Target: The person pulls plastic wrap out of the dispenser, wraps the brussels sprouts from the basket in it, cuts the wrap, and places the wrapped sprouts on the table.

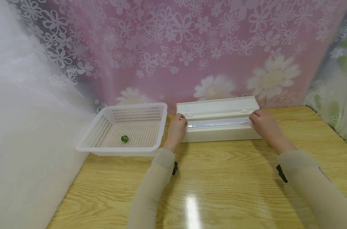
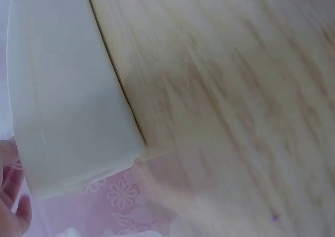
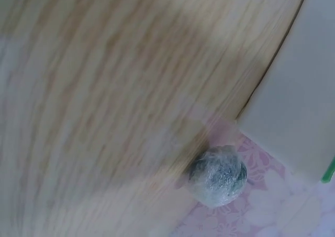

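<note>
A long white cling film dispenser box (image 1: 219, 136) lies on the table with its lid (image 1: 219, 106) raised at the back. Inside is a roll of clear cling film (image 1: 219, 123). My left hand (image 1: 177, 128) pinches the film at the left end, fingers bent. At the right end my right hand (image 1: 266, 125) pinches the film's other side. The left wrist view catches only a few fingers (image 2: 10, 195) beside the box's end. No part of the right hand shows in the right wrist view. There, a film-wrapped dark green ball (image 3: 217, 177) sits past the box's end.
Left of the box stands a white perforated plastic basket (image 1: 88, 149) holding one small green broccoli piece (image 1: 124, 138). The wood-grain table (image 1: 219, 178) meets a pink flowered curtain (image 1: 173, 57) at its back edge. A white sheet (image 1: 27, 127) hangs at the left.
</note>
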`<state>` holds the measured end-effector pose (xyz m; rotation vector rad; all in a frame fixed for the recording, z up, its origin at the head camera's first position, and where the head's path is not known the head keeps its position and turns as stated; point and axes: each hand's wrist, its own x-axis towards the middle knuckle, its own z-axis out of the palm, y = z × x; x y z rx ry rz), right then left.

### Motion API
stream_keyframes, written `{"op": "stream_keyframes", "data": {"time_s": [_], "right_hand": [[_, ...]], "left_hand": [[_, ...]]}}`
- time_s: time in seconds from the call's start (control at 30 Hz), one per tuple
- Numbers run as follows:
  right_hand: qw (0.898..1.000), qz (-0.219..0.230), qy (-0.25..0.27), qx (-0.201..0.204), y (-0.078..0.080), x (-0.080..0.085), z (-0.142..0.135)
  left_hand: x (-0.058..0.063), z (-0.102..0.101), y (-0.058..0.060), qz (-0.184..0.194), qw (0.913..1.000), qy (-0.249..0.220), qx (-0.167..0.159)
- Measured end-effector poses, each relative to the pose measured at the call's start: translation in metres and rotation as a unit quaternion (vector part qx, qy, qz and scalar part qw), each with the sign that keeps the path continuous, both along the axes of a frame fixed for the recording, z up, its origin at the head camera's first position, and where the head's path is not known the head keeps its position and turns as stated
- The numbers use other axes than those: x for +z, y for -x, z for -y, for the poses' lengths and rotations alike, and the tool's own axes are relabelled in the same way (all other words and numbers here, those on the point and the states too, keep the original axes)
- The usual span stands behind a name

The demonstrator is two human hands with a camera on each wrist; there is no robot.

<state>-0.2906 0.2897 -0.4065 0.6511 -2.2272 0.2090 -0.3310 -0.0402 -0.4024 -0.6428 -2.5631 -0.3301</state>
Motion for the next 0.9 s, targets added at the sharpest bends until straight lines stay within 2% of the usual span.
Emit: {"op": "stream_keyframes", "data": {"time_s": [0.17, 0.27, 0.63, 0.9], "right_hand": [[0.999, 0.01, -0.017, -0.037, 0.0, 0.001, -0.002], [0.999, 0.01, -0.019, -0.037, 0.0, 0.003, -0.002], [0.999, -0.033, -0.007, -0.022, 0.001, 0.012, -0.003], [0.999, -0.041, -0.001, -0.006, 0.001, 0.024, -0.004]], "left_hand": [[0.002, 0.001, 0.003, -0.044, 0.9972, 0.051, 0.033], [0.004, 0.0, 0.005, -0.055, 0.9954, 0.063, 0.046], [0.012, 0.001, 0.007, -0.059, 0.9966, -0.001, 0.058], [0.023, 0.002, 0.005, -0.064, 0.9963, -0.047, 0.032]]}}
